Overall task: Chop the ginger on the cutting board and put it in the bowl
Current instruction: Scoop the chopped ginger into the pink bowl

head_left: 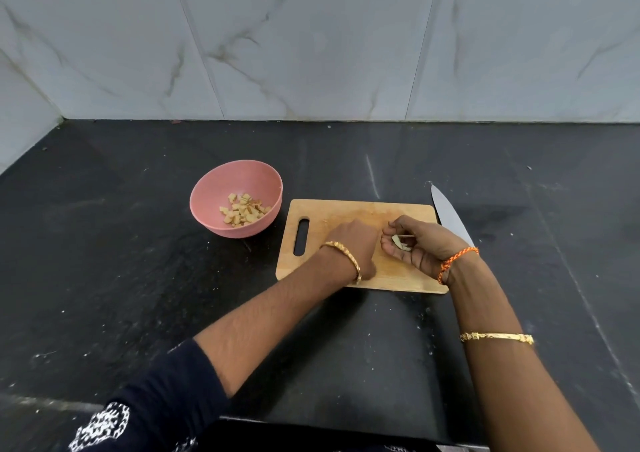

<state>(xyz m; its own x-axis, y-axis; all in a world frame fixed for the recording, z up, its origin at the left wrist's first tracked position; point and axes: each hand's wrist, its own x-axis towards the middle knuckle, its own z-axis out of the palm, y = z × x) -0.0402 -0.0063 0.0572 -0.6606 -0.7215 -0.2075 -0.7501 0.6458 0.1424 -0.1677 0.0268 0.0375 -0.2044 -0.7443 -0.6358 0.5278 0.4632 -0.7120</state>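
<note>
Your right hand (420, 244) is cupped palm-up over the right half of the pale wooden cutting board (346, 214), fingers curled into a grip around a few pale slivers of chopped ginger (400, 242) lying in the palm. Your left hand (353, 244) sits just beside it, knuckles up, fingers turned down toward the board; whether they pinch more pieces or only sweep them you cannot tell, since the back of the hand hides them.

The relation that matters: the round pink plastic bowl (207, 206), already holding a heap of yellow ginger chunks, stands on the black stone tabletop (138, 296) off the board's left, handle-slot end. The loaded right grip is the farther hand; the left is nearer. Carrying means crossing leftward over the board.

The long steel knife (446, 209) lies off the board's right edge, blade pointing away from you.
</note>
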